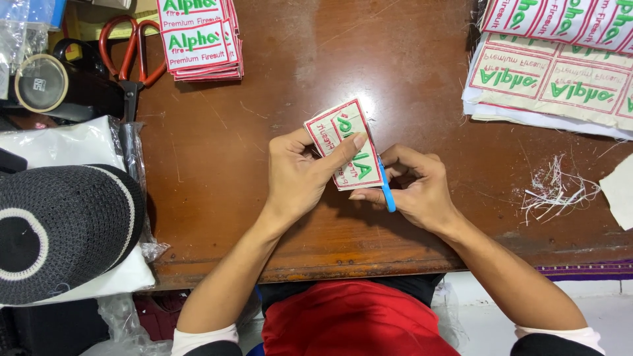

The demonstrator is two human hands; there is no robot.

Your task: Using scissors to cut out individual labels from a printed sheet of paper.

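So, big brown wooden table (264, 165) fills most of the view, scuffed top, front edge near the person's lap; at far left a black knitted cap (56, 231) with a pale ring sits on a white bundle in clear plastic (72, 142); top right lies a heap of uncut embroidered sheets (550, 82), white cloth with green lettering in red frames, overhanging the table corner; top centre-left a neat stack of cut patches (201, 39), same green-and-red design; beside it orange-handled scissors (132, 56), blades pointing toward the person, partly on the table; a roll of tape (41, 82) rests on dark stuff at the left edge; a tangle of white thread trimmings (554, 188) lies on the table at right, well apart from the hands.

Mid-table, left hand (300, 175) holds a single embroidered patch (344, 144) just above the table; thumb underneath, index finger laid flat across its face, so its fingers pinch the patch; patch tilted, lettering upside down to the person; right hand (419, 188) sits just beside, fingers curled and pressed round a small blue-handled cutter (387, 191); the blue tool runs along the patch's right edge, touching it; blade tip too small to make out.
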